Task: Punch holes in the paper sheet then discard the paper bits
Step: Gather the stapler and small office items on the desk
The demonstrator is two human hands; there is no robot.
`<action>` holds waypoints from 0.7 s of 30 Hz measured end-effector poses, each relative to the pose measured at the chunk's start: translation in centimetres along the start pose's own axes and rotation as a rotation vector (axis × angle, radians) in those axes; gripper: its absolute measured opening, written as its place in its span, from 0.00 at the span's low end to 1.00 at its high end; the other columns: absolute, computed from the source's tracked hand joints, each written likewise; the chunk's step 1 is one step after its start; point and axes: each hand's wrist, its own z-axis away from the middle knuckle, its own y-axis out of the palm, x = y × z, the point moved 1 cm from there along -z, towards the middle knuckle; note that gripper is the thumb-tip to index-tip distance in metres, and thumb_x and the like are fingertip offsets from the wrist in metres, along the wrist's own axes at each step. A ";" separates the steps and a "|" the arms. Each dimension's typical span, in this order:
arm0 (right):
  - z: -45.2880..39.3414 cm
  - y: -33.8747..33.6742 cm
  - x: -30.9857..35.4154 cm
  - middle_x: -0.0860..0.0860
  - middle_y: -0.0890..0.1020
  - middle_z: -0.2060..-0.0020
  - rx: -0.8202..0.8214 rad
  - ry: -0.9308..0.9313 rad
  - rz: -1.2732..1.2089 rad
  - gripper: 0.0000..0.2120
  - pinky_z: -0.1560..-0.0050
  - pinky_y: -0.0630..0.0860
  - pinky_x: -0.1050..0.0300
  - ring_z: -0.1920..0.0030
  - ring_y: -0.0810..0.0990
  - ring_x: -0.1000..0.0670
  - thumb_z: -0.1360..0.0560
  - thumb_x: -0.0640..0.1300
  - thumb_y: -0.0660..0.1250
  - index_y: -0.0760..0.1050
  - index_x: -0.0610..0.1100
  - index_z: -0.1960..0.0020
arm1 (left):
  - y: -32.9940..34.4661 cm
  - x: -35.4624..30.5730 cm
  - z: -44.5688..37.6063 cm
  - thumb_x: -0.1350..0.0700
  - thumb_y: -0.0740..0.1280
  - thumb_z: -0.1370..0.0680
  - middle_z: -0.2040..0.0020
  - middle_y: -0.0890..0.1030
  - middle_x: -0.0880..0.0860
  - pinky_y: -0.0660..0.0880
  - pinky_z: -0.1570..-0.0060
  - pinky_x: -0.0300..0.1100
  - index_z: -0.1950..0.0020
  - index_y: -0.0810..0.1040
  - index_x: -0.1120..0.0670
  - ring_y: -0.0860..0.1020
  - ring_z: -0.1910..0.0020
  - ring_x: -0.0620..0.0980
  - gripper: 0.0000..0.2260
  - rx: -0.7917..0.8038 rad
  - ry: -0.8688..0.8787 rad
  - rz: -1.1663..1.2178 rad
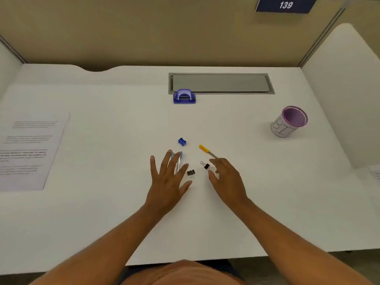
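Both bare hands out over a white desk, palms down, holding nothing. Left hand flat with fingers spread wide, hovering over or resting on a clear pen with a light blue cap; contact not clear. Right hand loosely open, fingers slightly curled, just beside a black binder clip with wire handles and covering the near end of a yellow-capped pen. Between the two hands, a small cluster of black binder clips. Just beyond the left fingertips, a small blue pencil sharpener.

Purple plastic two-hole punch farther back, well apart from both hands, set against the front left corner of a grey recessed cable hatch. Printed white paper sheet flat at the far left edge of the desk, untouched. Purple-rimmed cup with a handwritten white label upright at the right. Dark blue tag reading 139 on the beige partition behind.
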 end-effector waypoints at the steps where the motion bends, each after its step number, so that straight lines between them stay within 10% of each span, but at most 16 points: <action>1: -0.4 0.1 -0.5 0.53 0.80 0.36 0.015 -0.002 -0.006 0.18 0.42 0.81 0.50 0.45 0.83 0.49 0.19 0.44 0.70 0.77 0.46 0.30 | 0.4 -0.4 -0.3 0.42 0.69 0.17 0.20 0.73 0.62 0.55 0.25 0.79 0.31 0.83 0.53 0.67 0.19 0.67 0.21 -0.020 -0.013 0.000; 21: -4.1 1.8 -0.7 0.53 0.83 0.51 0.090 0.109 -0.106 0.09 0.47 0.82 0.53 0.58 0.78 0.57 0.23 0.43 0.75 0.84 0.45 0.43 | 2.9 0.2 -4.5 0.57 0.78 0.21 0.55 0.88 0.50 0.48 0.20 0.74 0.51 0.89 0.52 0.83 0.34 0.62 0.01 -0.116 0.054 0.039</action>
